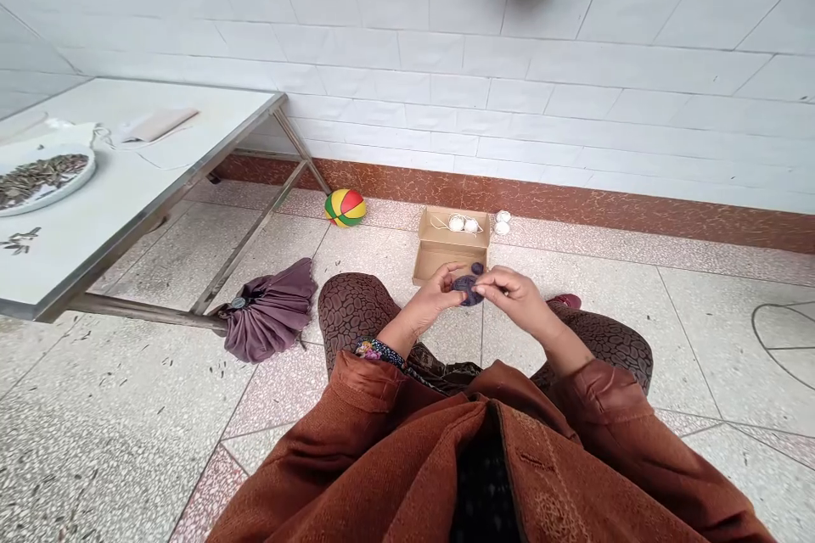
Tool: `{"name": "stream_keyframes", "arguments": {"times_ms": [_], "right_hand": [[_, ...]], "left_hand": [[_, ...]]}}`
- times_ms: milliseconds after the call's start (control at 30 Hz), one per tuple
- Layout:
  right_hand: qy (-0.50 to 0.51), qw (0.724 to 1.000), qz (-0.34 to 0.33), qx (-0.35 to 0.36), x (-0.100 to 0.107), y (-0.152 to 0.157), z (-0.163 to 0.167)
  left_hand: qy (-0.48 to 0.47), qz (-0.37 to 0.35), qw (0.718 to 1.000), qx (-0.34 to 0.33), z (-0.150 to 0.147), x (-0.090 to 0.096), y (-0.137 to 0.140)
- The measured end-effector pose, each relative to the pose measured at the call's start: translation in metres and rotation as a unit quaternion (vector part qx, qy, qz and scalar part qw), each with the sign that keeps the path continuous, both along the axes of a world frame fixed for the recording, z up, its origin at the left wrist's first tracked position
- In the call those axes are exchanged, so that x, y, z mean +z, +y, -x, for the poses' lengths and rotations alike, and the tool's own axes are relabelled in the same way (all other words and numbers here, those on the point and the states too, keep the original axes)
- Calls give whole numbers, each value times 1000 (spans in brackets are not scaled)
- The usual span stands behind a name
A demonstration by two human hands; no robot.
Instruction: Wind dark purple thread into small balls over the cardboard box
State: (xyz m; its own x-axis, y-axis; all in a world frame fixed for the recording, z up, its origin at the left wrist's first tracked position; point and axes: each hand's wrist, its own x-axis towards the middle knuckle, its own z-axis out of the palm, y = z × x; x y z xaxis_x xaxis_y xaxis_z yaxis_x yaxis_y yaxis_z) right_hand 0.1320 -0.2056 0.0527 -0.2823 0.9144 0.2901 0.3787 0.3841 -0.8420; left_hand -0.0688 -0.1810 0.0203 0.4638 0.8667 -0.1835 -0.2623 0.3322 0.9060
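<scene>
Between my knees, my left hand (442, 290) grips a dark blue-purple ball of yarn (469, 290), thumb in front and fingers behind. My right hand (506, 293) is closed in a pinch at the ball's right side; the strand between its fingertips is too fine to make out clearly. Just beyond my hands stands an open cardboard box (439, 257) with its lid folded back. A smaller dark ball (477, 268) shows at its near right corner. White yarn balls (457, 223) rest on the lid, and more white balls (503, 222) sit beside it.
A metal-framed white table (146, 110) stands at left, bearing a tray (89, 174) of dried pieces. Below it lies a folded purple umbrella (271, 314). A colourful ball (345, 208) rests near the tiled wall (395, 59). A wire ring (773, 348) lies at right.
</scene>
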Motion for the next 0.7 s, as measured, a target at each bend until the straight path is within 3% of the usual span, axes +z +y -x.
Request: {"name": "stream_keyframes", "arguments": {"times_ms": [100, 200, 300, 400, 533, 700], "right_hand": [[2, 1000, 24, -2, -1, 15, -5], [36, 996, 79, -25, -20, 18, -5], [66, 990, 114, -59, -43, 7, -1], [43, 992, 99, -60, -52, -8, 5], [6, 999, 39, 3, -39, -21, 8], [-26, 1000, -10, 9, -16, -12, 1]], "left_hand": [[-40, -6, 997, -61, -4, 4, -10], [-112, 45, 989, -87, -4, 11, -17], [-158, 96, 981, -55, -2, 15, -18], [-158, 116, 981, 16, -3, 10, -14], [-102, 117, 985, 80, -4, 2, -12], [-49, 72, 995, 44, -5, 3, -15]]}}
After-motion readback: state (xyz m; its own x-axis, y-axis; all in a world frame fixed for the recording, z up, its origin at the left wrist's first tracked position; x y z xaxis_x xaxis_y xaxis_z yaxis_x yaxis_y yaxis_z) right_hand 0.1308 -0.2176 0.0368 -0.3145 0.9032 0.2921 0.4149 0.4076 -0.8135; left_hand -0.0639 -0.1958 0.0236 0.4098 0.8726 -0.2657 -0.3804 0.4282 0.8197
